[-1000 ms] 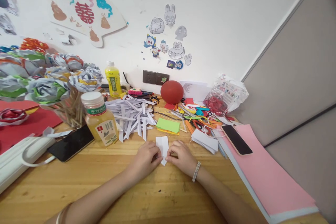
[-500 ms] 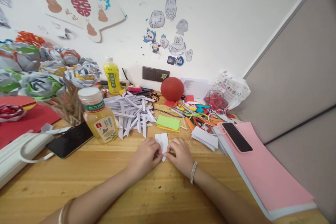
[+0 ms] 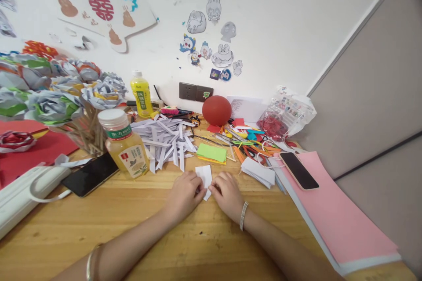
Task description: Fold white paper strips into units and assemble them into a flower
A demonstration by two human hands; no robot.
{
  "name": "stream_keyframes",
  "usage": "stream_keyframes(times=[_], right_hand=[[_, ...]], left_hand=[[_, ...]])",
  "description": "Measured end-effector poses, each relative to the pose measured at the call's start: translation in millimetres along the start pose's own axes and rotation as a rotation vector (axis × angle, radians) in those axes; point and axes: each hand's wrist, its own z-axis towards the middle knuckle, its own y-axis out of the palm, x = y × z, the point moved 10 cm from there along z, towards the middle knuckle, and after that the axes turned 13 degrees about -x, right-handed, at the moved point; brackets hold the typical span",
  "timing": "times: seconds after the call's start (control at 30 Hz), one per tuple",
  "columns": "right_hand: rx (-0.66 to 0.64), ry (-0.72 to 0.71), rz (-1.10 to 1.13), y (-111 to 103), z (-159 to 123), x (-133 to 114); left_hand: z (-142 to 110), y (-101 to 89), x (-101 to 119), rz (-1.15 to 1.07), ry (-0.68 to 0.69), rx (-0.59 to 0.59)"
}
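Observation:
A small white slip of paper point(image 3: 204, 176) lies on the wooden table between my hands. My left hand point(image 3: 187, 191) has its fingers curled and pinches the paper's left edge. On the other side, my right hand point(image 3: 226, 193) pinches its right edge between thumb and forefinger. Beyond the paper are a stack of green and yellow paper slips point(image 3: 211, 153) and a heap of folded white paper strips point(image 3: 168, 140). To the right rests a stack of white paper slips point(image 3: 258, 171).
At the left stand a large juice bottle point(image 3: 127, 145), a black phone point(image 3: 89, 175) and paper flowers point(image 3: 54, 105) on sticks. A red balloon point(image 3: 216, 110) and scissors point(image 3: 227, 138) lie at the back. Another phone point(image 3: 298, 170) rests on pink paper point(image 3: 343, 215) at the right.
My right fingers have shifted slightly up along the paper's right edge. My left hand has hardly moved, and the paper stays in the same place. The view has shifted very slightly.

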Motion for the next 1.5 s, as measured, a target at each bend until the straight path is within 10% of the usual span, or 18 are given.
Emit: stream_keyframes(times=[1.5], right_hand=[[-0.112, -0.027, 0.092, 0.8, -2.3, -1.0]], left_hand=[[1.3, 2.9, -2.8, -0.03, -0.008, -0.056]])
